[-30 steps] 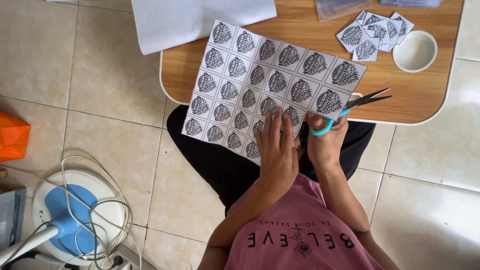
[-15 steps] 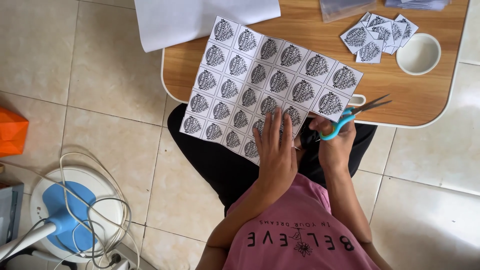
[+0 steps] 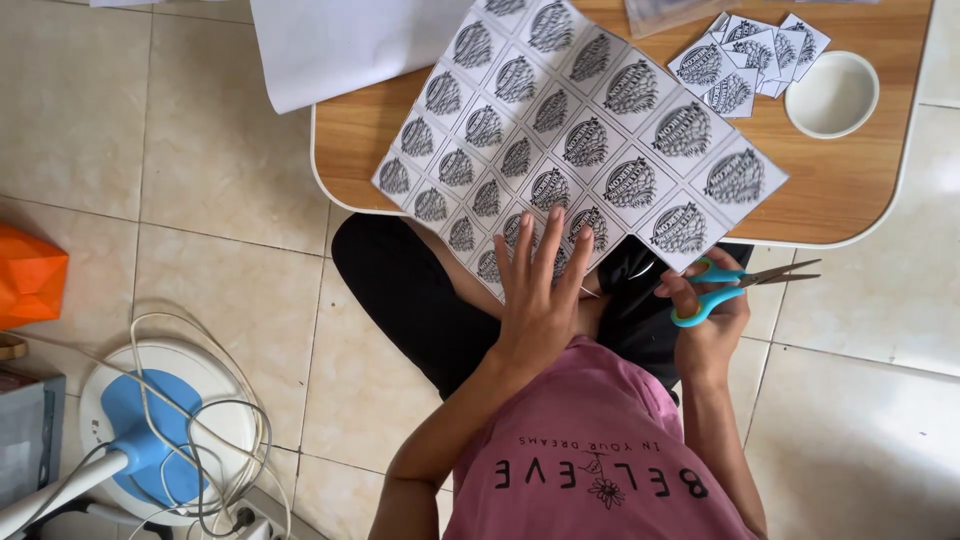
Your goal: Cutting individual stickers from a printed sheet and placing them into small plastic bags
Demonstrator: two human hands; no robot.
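Note:
A large paper sheet [image 3: 560,140] printed with a grid of round black-and-white labels lies tilted over the front edge of a low wooden table [image 3: 850,185]. My left hand [image 3: 540,290] rests flat with fingers spread on the sheet's near corner, over my lap. My right hand [image 3: 705,320] grips blue-handled scissors [image 3: 735,283] just below the table's edge, right of the sheet. The blades point right and look nearly closed, off the paper.
A pile of cut-out labels [image 3: 745,60] and a white round bowl [image 3: 832,93] sit at the table's far right. A blank white sheet [image 3: 350,45] hangs over the far left. On the tiled floor stand a fan base with cable [image 3: 165,430] and an orange object [image 3: 30,275].
My right hand pulled the scissors down and away from the sheet's right edge. My left hand stayed pressed on the sheet, which shifted slightly toward me.

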